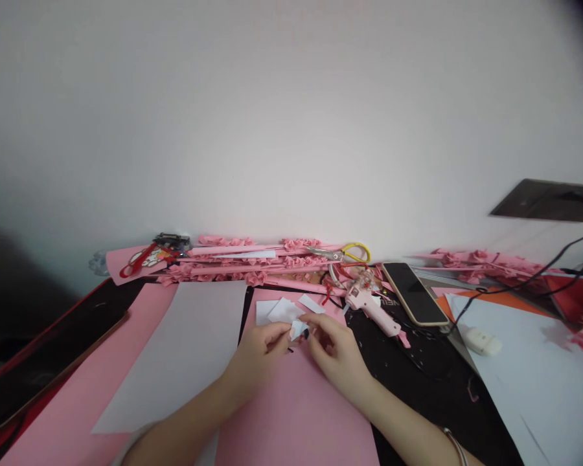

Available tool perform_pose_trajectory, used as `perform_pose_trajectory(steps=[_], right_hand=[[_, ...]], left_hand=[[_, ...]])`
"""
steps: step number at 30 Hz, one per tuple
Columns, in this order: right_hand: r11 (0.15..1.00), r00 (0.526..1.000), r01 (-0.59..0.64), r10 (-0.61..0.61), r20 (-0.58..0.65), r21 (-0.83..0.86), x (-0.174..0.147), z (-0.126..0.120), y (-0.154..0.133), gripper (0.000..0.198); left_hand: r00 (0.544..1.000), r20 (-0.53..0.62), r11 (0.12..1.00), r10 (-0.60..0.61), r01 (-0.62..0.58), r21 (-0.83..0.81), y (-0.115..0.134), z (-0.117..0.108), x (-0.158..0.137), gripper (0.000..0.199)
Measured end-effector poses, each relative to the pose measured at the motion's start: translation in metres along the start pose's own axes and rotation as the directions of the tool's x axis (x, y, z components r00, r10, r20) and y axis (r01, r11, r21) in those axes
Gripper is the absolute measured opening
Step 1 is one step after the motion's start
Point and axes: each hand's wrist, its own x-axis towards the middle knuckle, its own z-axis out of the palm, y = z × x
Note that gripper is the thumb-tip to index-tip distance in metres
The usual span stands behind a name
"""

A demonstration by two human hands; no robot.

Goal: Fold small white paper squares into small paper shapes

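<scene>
Between the fingertips of both hands is a small folded piece of white paper (298, 329). My left hand (260, 353) pinches it from the left, and my right hand (337, 349) grips it from the right with curled fingers. A dark spot shows by the right fingertips; I cannot make out what it is. Both hands are above a pink paper sheet (296, 414). Just beyond them lie several white paper pieces (284, 309), partly overlapping.
Pink paper flowers (257, 277) on rolled stems line the wall. Yellow-handled scissors (354, 252) lie on them. A pink glue gun (374, 309), a phone (414, 294) and a white case (482, 341) are at right. A white sheet (184, 349) lies left; a cable (529, 285) crosses at right.
</scene>
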Motion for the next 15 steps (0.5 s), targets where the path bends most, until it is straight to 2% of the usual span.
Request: perform_pose_trajectory(steps=[4, 8, 15], right_hand=[[0.998, 0.999, -0.008, 0.010, -0.043, 0.055, 0.0008, 0.0012, 0.0028, 0.030], [0.995, 0.998, -0.017, 0.023, -0.060, 0.103, 0.0017, 0.0013, 0.0034, 0.027], [0.993, 0.995, 0.023, -0.012, -0.095, 0.119, 0.0014, 0.0007, 0.0016, 0.028]], left_hand=[[1.000, 0.004, 1.000, 0.016, -0.016, 0.001, -0.0020, 0.0010, -0.0002, 0.028], [1.000, 0.017, 0.999, -0.018, 0.019, -0.043, -0.0011, 0.0017, -0.0003, 0.026], [0.990, 0.109, 0.951, -0.088, 0.116, -0.288, 0.0010, 0.0010, 0.0014, 0.025]])
